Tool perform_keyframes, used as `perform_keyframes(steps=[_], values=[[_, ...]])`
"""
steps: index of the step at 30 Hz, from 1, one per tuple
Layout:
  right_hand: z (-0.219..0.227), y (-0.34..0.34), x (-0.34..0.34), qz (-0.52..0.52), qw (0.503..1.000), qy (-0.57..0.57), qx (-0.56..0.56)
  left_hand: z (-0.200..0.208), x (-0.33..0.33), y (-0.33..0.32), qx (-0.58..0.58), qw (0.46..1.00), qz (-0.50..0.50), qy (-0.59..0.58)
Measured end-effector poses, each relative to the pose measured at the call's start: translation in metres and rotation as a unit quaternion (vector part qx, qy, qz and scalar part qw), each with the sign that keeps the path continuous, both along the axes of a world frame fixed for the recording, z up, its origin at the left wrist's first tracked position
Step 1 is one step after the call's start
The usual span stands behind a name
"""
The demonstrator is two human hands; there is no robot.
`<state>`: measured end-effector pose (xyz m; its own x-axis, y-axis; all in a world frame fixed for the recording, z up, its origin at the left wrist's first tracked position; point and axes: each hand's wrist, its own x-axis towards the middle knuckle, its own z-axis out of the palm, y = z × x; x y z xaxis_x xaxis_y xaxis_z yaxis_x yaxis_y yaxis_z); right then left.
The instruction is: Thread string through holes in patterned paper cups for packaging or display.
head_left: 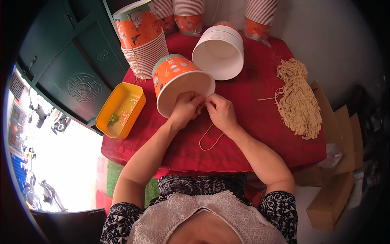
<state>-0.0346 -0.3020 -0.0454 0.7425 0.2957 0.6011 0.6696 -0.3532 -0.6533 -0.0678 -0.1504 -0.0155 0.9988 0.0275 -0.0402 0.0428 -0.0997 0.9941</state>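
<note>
An orange paper bucket (174, 69) with a green band and white rim lies tilted on the red-covered table, its mouth facing me. My left hand (187, 107) is closed in a pinch at the lower right of its rim. What those fingertips grip is hidden. Right beside it, my right hand (221, 112) pinches a thin beige string (209, 149). Below the hands the string hangs in a loose loop onto the cloth. The two sets of fingertips nearly meet at the rim.
White buckets (219, 55) lie nested behind. A tall bucket stack (144, 53) stands at the back left, above a yellow tub (139, 109) holding small bits. A bundle of beige strings (298, 101) lies at the right. Cardboard boxes (331, 201) sit beyond the table edge (284, 166).
</note>
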Motion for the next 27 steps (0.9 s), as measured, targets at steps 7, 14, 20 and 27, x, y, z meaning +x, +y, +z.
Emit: perform_keyframes(steps=[7, 14, 20, 27], values=[[-0.001, 0.002, 0.002, 0.005, 0.999, 0.033, 0.006, -0.015, 0.002, 0.009, 0.158, 0.972, 0.01, -0.172], [-0.002, 0.0, 0.002, -0.01, 1.0, 0.025, -0.001, -0.014, 0.002, 0.003, 0.295, 0.941, 0.008, -0.168], [0.001, 0.002, -0.002, -0.018, 0.999, 0.036, -0.01, -0.012, -0.001, 0.004, 0.293, 0.94, 0.016, -0.172], [0.004, 0.0, -0.001, -0.017, 0.991, -0.105, -0.086, -0.019, 0.001, 0.01, 0.276, 0.944, 0.022, -0.178]])
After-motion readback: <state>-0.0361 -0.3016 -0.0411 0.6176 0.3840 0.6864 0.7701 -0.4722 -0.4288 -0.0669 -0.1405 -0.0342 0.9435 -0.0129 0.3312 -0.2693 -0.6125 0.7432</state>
